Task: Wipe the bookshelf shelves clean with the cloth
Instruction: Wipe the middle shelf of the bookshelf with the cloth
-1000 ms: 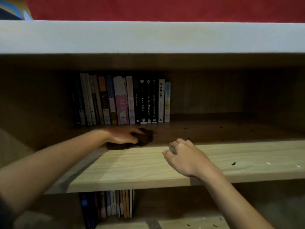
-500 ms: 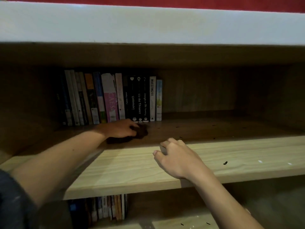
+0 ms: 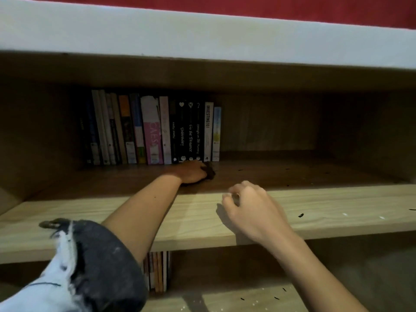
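Pushed deeper since before, the left hand (image 3: 193, 172) grips the cloth (image 3: 210, 173) on the shelf (image 3: 337, 208) just before the books (image 3: 155, 131) — the right hand (image 3: 252, 208) rests loosely curled near the front edge, holding nothing.

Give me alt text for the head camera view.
A left hand holds a dark cloth on a wooden shelf, just in front of a row of upright books. The right hand rests on the shelf's front edge, fingers loosely curled.
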`<act>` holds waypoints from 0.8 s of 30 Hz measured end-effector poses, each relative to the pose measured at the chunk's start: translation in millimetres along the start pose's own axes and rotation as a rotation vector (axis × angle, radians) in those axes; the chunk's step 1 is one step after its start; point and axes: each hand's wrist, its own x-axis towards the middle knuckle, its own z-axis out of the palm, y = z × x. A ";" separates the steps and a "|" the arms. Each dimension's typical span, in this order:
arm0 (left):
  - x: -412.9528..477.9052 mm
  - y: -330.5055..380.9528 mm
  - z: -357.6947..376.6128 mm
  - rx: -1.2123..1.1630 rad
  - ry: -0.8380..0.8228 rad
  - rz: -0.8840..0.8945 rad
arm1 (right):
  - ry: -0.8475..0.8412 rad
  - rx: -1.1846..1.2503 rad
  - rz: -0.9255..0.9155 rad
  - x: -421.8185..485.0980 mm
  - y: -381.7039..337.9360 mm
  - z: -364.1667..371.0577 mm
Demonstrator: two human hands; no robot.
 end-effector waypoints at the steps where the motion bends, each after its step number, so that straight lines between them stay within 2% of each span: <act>1: -1.4 2.0 1.1 0.006 -0.015 0.021 | 0.004 0.004 -0.007 -8.7 3.4 -2.5; 5: -22.0 -13.5 -10.3 0.042 -0.135 0.045 | 0.070 -0.034 -0.050 -25.1 14.0 -8.0; 10: -4.7 -22.1 -14.3 0.022 -0.061 -0.056 | 0.105 -0.071 -0.068 -20.6 15.6 -5.8; 15: 12.8 30.6 12.1 -0.033 -0.075 0.106 | 0.107 -0.070 -0.051 -19.7 14.8 -5.9; 19: -4.7 30.1 9.0 0.065 -0.216 0.231 | 0.095 -0.039 -0.056 -20.5 16.1 -4.9; 22: -15.0 3.8 -12.2 0.096 -0.299 0.195 | 0.095 -0.031 -0.056 -20.6 16.2 -5.6; 24: -11.1 -4.3 -15.3 0.067 -0.227 0.141 | 0.101 -0.038 -0.059 -20.4 15.5 -5.7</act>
